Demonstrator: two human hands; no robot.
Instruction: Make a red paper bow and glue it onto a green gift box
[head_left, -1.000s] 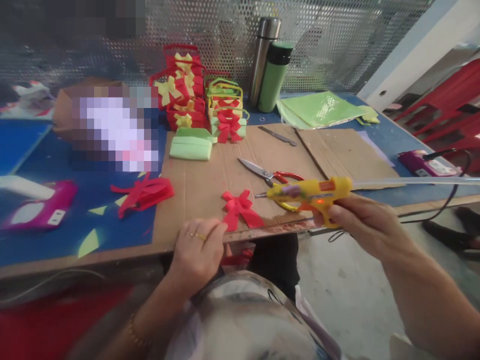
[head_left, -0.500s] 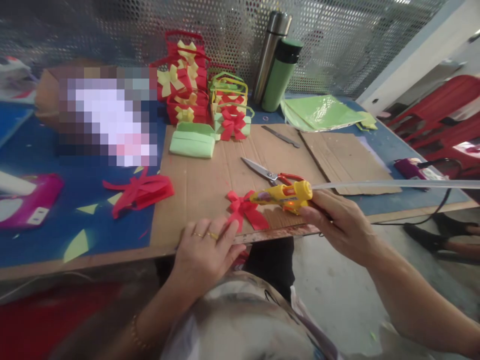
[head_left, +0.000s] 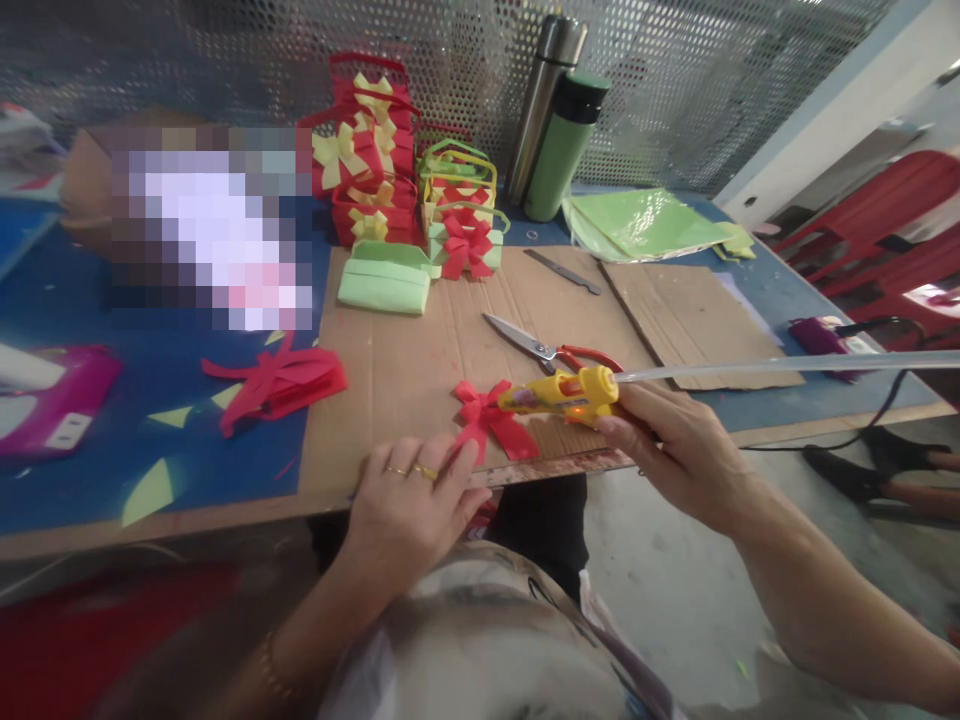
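Perforated metal screening (head_left: 465, 60) rises behind a blue tabletop (head_left: 247, 470), where a sheet of brown cardboard (head_left: 390, 380) reaches the near edge. Taking the red bow (head_left: 510, 425) on that cardboard, close to the edge, as the clock's centre, the left hand (head_left: 412, 500) sits at seven o'clock, fingertips at the bow's near left tail and thumb apart; I cannot tell whether they pinch it. At three o'clock the right hand (head_left: 679, 450) is closed around the grip of a yellow glue gun (head_left: 559, 393), its nozzle end over the bow's middle; contact cannot be made out. Red-handled scissors (head_left: 536, 345) lie at one o'clock, with a thin blade (head_left: 562, 272) beyond. Eleven o'clock holds a pale green pouch (head_left: 384, 285), small red baskets (head_left: 375, 215) behind it. Folded red pieces (head_left: 300, 385) lie at nine.
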